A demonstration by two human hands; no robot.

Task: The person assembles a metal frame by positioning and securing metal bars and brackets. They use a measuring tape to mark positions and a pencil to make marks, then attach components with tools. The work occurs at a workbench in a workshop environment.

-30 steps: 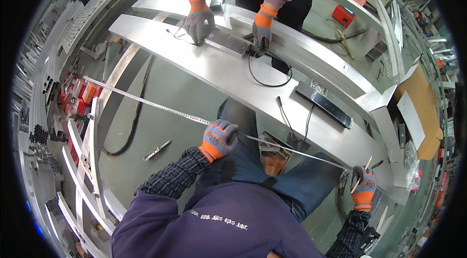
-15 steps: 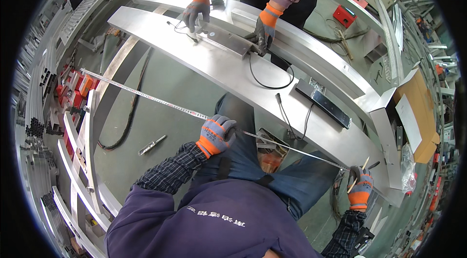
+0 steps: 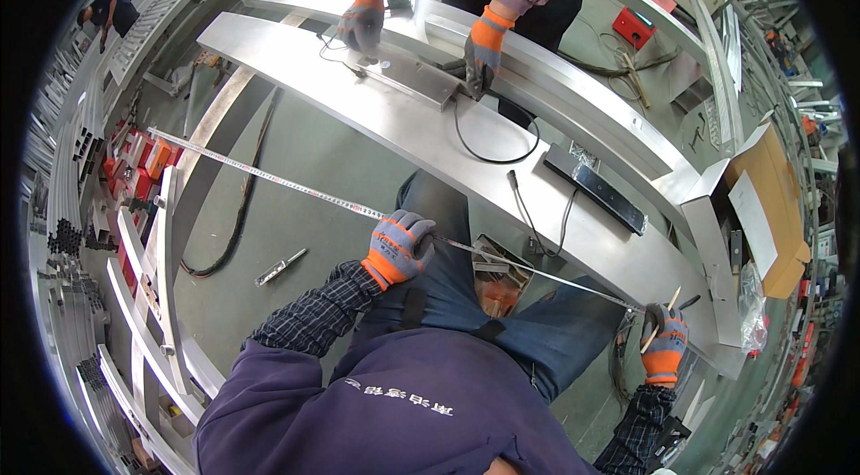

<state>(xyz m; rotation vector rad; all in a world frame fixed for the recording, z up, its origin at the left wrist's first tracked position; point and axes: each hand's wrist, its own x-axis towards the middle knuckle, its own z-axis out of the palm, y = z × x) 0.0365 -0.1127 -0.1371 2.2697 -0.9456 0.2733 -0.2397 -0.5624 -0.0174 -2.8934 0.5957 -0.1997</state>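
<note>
Steel tape (image 3: 349, 205) drawn out mid-frame, not yet reeled in, left hand (image 3: 397, 248) with fingers curled round it, right hand's (image 3: 666, 339) closed on wooden stick (image 3: 651, 337).

The left hand (image 3: 398, 248), gloved in grey and orange, is closed, its fingers (image 3: 410, 226) curled inward and the back of the hand turned up. Behind those fingers an orange cuff (image 3: 382, 276) circles the wrist, and the left forearm (image 3: 313, 318), in a dark checked sleeve, slants back and out to the left. Well apart, to the right of the left fingers, is the right hand (image 3: 664, 346), gloved alike, its own fingers bent in; behind them the right forearm (image 3: 639, 426) angles back toward the torso
</note>
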